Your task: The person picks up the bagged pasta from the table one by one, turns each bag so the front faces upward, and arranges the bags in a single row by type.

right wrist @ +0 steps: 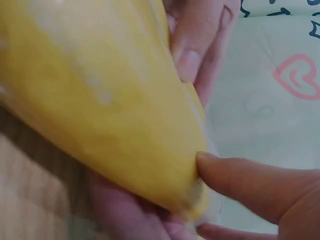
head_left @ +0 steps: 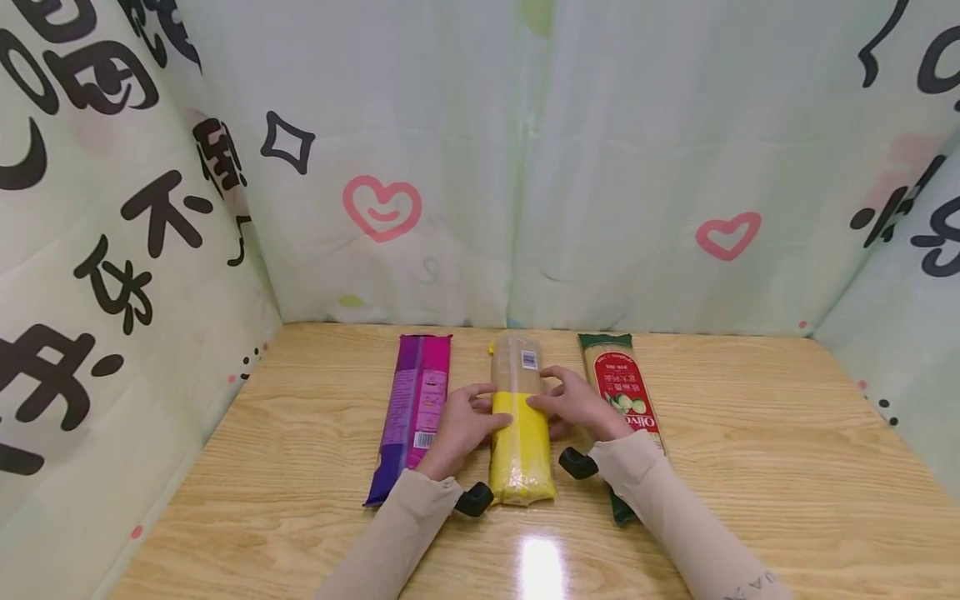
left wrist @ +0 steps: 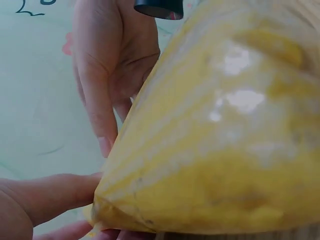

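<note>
A long soft plastic packet [head_left: 522, 450], yellow below and see-through beige above, with a small barcode label, is in the middle of the head view. My left hand [head_left: 459, 423] grips its left side, thumb on the front face. On the opposite side my right hand [head_left: 583, 402] holds the packet with the thumb over the front. The right wrist view shows fingers [right wrist: 127, 212] tucked under the yellow packet [right wrist: 115, 110]. In the left wrist view the shiny packet [left wrist: 200, 165] looms large, with the left thumb [left wrist: 55, 195] pressed to its edge.
A purple and pink packet [head_left: 405, 408] lies to the left on the wooden table [head_left: 765, 450]. To the right, partly behind my right forearm, lies a green-ended spaghetti packet [head_left: 618, 379] with a red label. A printed curtain [head_left: 600, 167] stands behind the table.
</note>
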Demonstrator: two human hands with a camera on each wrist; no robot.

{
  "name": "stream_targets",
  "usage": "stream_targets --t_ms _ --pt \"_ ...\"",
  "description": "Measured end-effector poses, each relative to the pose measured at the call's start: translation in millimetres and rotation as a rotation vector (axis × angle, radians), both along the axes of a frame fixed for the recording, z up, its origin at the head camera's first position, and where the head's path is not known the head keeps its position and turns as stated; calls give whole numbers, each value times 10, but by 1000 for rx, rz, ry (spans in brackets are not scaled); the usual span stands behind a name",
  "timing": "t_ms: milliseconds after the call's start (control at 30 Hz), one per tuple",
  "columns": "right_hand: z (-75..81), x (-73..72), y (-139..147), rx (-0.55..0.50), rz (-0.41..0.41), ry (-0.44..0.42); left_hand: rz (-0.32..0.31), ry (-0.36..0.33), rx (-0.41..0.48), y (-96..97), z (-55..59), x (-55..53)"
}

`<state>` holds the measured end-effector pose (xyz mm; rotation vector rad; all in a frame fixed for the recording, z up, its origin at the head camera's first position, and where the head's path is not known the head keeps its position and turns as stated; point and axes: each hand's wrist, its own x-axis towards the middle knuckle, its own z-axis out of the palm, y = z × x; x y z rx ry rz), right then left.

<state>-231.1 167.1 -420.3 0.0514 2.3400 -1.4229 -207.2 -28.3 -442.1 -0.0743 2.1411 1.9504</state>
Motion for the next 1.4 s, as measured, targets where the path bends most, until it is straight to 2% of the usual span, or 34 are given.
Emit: stream_targets --t_ms 200,533,967,1233,1400 --pt "11 23 -44 -19 -18 37 40 -30 7 1 19 10" --pt "66 41 -42 -41 -34 45 70 -4 -26 4 51 14" --pt "250 119 -34 -65 -42 64 51 33 -17 -17 227 61" --pt "317 174 -92 -86 -39 98 56 26 -34 -5 233 77" --pt "342 196 -118 -121 -35 125 52 40 9 4 212 93"
